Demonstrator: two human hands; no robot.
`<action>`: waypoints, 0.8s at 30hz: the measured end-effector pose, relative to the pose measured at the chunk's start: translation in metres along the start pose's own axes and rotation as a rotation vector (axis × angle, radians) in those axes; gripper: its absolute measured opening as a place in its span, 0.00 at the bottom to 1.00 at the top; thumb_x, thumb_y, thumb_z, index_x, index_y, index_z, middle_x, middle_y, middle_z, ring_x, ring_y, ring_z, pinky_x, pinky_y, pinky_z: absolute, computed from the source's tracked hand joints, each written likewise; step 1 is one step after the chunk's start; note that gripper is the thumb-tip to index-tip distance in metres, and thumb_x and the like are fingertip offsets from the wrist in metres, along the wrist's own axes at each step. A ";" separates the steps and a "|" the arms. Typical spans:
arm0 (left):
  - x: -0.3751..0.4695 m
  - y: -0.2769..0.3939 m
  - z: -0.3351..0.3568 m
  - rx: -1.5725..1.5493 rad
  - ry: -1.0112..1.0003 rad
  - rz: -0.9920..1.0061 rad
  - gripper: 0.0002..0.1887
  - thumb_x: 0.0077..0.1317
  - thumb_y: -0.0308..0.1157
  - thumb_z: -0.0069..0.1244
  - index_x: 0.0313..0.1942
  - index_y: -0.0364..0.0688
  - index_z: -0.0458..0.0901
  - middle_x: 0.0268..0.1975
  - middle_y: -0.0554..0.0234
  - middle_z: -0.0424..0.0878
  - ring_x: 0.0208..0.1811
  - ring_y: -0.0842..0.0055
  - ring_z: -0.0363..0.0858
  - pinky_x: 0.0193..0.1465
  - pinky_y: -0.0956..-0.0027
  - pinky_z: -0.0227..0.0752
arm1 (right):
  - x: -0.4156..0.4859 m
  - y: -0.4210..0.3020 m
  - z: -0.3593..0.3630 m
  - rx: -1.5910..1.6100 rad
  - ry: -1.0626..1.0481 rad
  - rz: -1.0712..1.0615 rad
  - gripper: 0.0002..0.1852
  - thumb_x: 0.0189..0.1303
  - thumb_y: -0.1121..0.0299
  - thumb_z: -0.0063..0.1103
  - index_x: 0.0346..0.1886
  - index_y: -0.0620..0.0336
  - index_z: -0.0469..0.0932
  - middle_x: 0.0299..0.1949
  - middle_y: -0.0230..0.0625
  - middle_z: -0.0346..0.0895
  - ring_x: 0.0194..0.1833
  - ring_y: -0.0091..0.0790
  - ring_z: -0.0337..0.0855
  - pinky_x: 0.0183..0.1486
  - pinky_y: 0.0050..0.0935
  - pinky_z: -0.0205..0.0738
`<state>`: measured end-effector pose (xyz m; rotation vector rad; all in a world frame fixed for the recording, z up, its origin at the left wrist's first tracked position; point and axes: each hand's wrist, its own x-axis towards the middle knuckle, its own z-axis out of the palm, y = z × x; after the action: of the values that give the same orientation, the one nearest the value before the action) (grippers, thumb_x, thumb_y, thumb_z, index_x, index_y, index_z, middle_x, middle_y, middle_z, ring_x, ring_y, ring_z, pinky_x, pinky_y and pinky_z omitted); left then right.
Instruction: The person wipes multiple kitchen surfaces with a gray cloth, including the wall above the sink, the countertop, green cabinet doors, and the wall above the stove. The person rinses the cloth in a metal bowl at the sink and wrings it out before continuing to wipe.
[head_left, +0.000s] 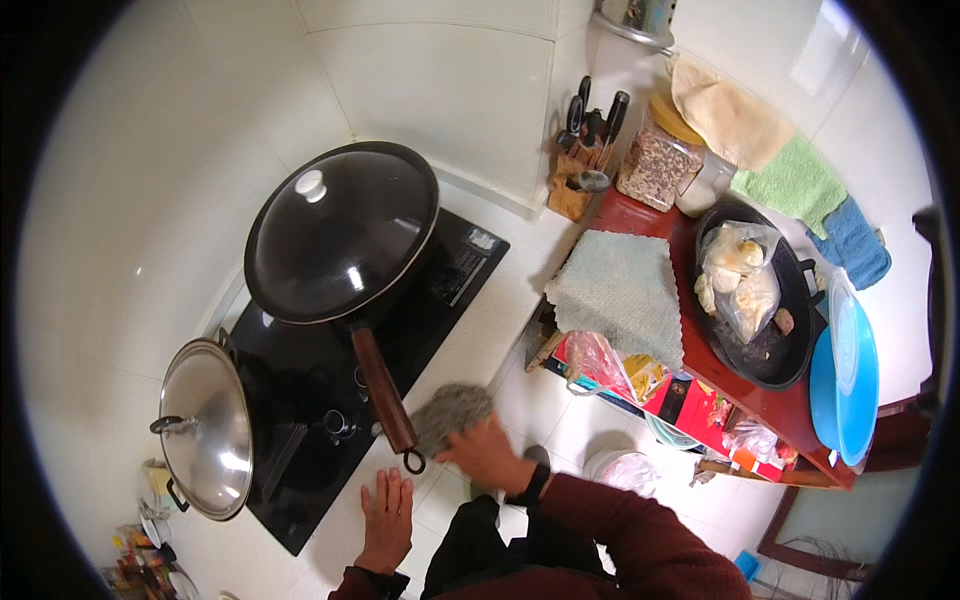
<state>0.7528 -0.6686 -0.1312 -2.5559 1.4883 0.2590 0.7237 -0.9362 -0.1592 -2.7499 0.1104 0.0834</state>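
Note:
My right hand (484, 456) grips a damp-looking grey cloth (452, 414) at the front edge of the pale countertop (489, 319). The cloth lies just beside the end of the wooden handle (382, 390) of a large wok. A dark domed lid (341, 240) with a white knob covers that wok, which sits on a black glass cooktop (304, 480). My left hand (388, 517) rests palm down on the counter in front of the cooktop, holding nothing. The cooktop's round knobs (340, 424) show between the two pans.
A second pan under a steel lid (210, 431) stands on the left. On the right, a red table (694, 341) bears a black pan (791, 360) holding bagged food. A blue basin (825, 390) leans beside it. A knife block (574, 184) stands in the corner; a bin (619, 469) is below.

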 end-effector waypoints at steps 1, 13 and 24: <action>0.000 0.000 0.000 0.001 0.011 -0.007 0.32 0.68 0.26 0.46 0.73 0.32 0.62 0.79 0.37 0.54 0.82 0.45 0.48 0.78 0.31 0.39 | 0.004 0.019 -0.005 -0.147 0.077 0.015 0.17 0.69 0.51 0.55 0.46 0.49 0.86 0.43 0.38 0.82 0.41 0.45 0.82 0.59 0.52 0.62; 0.001 -0.001 -0.002 -0.123 0.072 -0.011 0.34 0.66 0.23 0.47 0.74 0.35 0.61 0.81 0.41 0.51 0.83 0.47 0.45 0.78 0.31 0.39 | 0.174 0.180 -0.094 -0.021 0.608 0.240 0.14 0.72 0.61 0.53 0.45 0.62 0.81 0.40 0.53 0.84 0.47 0.59 0.81 0.60 0.54 0.62; 0.001 0.002 -0.008 -0.154 -0.062 -0.040 0.34 0.67 0.27 0.46 0.74 0.36 0.63 0.80 0.41 0.54 0.82 0.46 0.49 0.76 0.27 0.40 | 0.292 0.205 -0.114 -0.149 0.178 0.234 0.21 0.75 0.52 0.49 0.58 0.55 0.80 0.55 0.43 0.83 0.63 0.50 0.74 0.65 0.64 0.54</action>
<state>0.7519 -0.6719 -0.1239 -2.6656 1.4462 0.4597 1.0007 -1.1880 -0.1526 -2.8767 0.4925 -0.0944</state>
